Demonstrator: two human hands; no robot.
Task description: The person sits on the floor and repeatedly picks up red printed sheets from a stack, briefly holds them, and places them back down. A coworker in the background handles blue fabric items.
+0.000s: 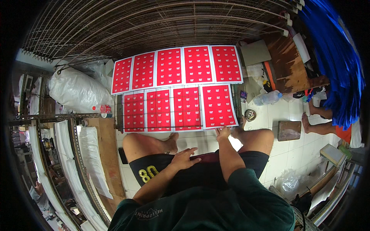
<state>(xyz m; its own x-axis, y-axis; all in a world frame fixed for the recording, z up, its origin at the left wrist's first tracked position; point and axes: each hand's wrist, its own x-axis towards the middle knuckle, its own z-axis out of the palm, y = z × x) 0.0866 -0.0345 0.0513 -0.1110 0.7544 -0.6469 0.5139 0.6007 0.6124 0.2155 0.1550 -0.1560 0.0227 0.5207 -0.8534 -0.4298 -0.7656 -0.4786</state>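
Observation:
My right hand (222, 132) is at the near edge of a red printed sheet (218, 106) with a white border, its fingers pinching that edge. This sheet is the rightmost of the near row on a wire rack (185, 128). Over my lap, my left hand (185, 158) holds nothing, its fingers spread. Several like sheets lie side by side to the left, among them a red sheet (186, 107) directly beside it. Behind them, a second row includes another red sheet (225, 63), its near edge close to the front row.
Wire racks (154, 23) hang tilted above the far row. A plastic-wrapped bundle (79, 90) sits at the left, near shelves of white paper (67, 150). On the right are a plastic bottle (268, 98), a small round tin (250, 114), a brown box (289, 130) and another person's legs (320, 125).

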